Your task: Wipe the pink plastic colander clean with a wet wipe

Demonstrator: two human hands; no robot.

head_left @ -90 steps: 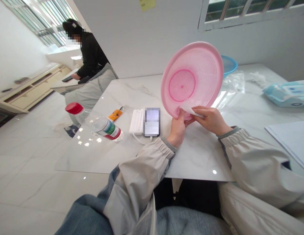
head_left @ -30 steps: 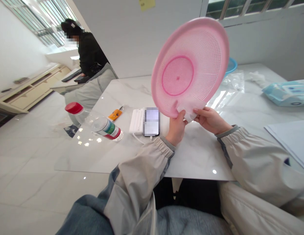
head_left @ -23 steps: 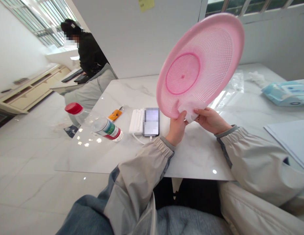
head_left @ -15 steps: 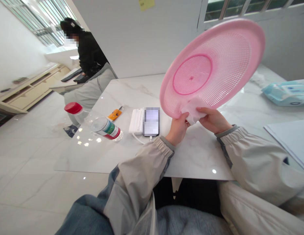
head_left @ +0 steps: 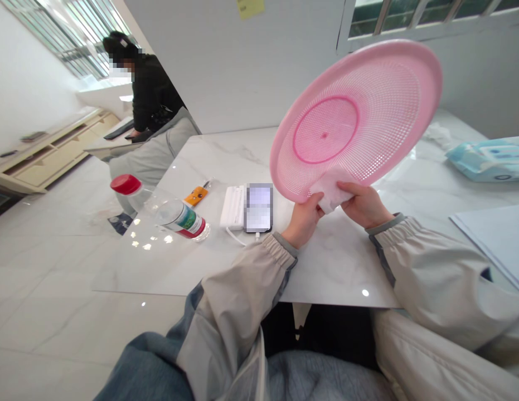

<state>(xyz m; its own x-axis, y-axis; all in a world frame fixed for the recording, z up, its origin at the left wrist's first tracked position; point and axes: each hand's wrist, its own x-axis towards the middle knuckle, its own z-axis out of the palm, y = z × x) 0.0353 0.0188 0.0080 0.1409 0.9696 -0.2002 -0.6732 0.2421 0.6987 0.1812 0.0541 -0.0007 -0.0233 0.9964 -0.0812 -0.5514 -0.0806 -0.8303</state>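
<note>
A round pink mesh basket is held up on its side above the white table, its hollow facing me. My left hand is closed on the lower rim, the thumb lying at the edge of a white wipe. This wipe is draped over the rim and touches the inner mesh. From the right, my right hand pinches the wipe against the rim, thumb on the inner side. The fingers behind the rim are mostly hidden on both hands.
On the marble-patterned table stand a red-capped bottle, an orange key holder, a white power bank and a phone. To the right lie a blue wipes pack and paper. Another person sits far left.
The basket's upper right side has come down and left a little. Both hands stay nearly in place, still on the rim and wipe.
</note>
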